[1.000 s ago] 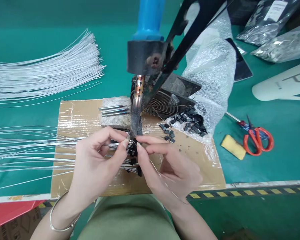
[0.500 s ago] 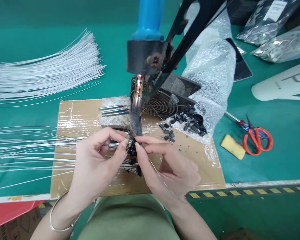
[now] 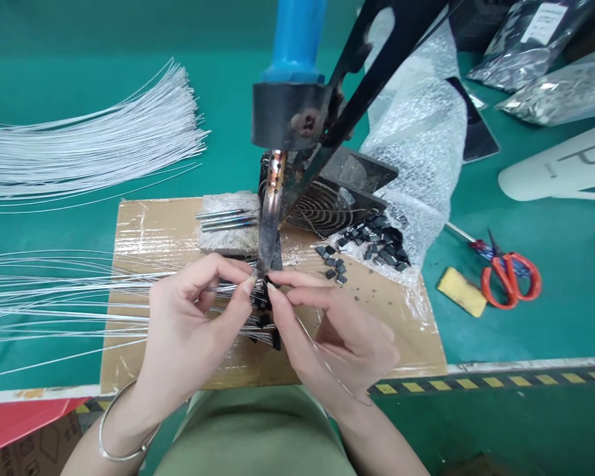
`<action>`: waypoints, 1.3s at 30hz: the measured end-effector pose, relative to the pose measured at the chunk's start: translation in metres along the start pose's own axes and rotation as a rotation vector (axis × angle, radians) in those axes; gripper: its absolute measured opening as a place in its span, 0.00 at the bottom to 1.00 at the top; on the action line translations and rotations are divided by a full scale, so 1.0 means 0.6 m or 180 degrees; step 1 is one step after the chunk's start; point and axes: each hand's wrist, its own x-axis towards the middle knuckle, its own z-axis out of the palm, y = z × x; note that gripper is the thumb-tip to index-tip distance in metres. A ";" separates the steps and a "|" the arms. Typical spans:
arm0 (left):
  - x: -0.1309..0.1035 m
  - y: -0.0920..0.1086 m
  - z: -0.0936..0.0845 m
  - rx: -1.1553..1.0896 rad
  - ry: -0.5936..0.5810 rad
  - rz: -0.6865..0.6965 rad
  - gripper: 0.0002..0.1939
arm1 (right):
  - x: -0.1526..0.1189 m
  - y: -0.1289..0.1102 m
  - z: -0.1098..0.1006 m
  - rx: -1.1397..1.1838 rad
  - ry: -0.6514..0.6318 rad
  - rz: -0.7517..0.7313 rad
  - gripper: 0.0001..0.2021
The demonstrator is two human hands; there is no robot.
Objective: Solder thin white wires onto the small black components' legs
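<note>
From where I stand, the white wires (image 3: pixel 139 284) come in from the left edge of the frame, below the middle, thin and pale, loosely fanned across the green surface (image 3: pixel 238 125) and onto a sheet of brown cardboard (image 3: pixel 396 330). They gather toward the centre, where several end in small, square-edged black tips (image 3: pixel 276 340). The left hand (image 3: pixel 198 317) lies over them, so their middle stretch is covered; its thumb and first finger are pressed together near the centre of the frame, but whatever sits between them is too small for me to make out.

Right there, the soldering iron (image 3: pixel 270 231) points down, its blue handle cut off by the top edge. Its metal is dull grey lower down and coppery and dotted with holes above. The very end is partly hidden among the fingers, and I can't tell exactly what it touches.

Just to the right, the right hand (image 3: pixel 337 324) pinches a thin silvery wire (image 3: pixel 332 372) between thumb and first finger. It curves down past the palm toward the wrist, while its upper end is lost beside the iron. Further right, loose black pieces (image 3: pixel 391 248) lie heaped on bubble wrap (image 3: pixel 421 145).
</note>
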 end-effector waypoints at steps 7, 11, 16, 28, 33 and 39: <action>-0.003 -0.001 -0.002 -0.0052 0.0016 -0.0044 0.06 | 0.001 -0.001 0.001 -0.0065 -0.0005 -0.0050 0.11; -0.001 -0.001 -0.003 -0.0022 -0.0022 -0.0112 0.06 | -0.004 0.003 -0.001 0.0065 -0.0049 0.0064 0.11; 0.003 -0.005 -0.002 0.0001 -0.0075 -0.0182 0.05 | -0.008 0.004 -0.001 0.0193 -0.0062 0.0434 0.08; 0.012 0.000 0.000 -0.0156 0.0002 -0.0451 0.04 | -0.002 0.007 -0.003 0.0830 -0.0126 0.1092 0.07; 0.015 0.001 0.002 -0.0219 0.0033 -0.0430 0.05 | -0.001 0.007 0.000 0.0864 -0.0102 0.1076 0.07; 0.013 0.004 0.000 -0.0258 0.0079 -0.0352 0.06 | -0.002 0.006 0.001 0.0885 -0.0072 0.1081 0.07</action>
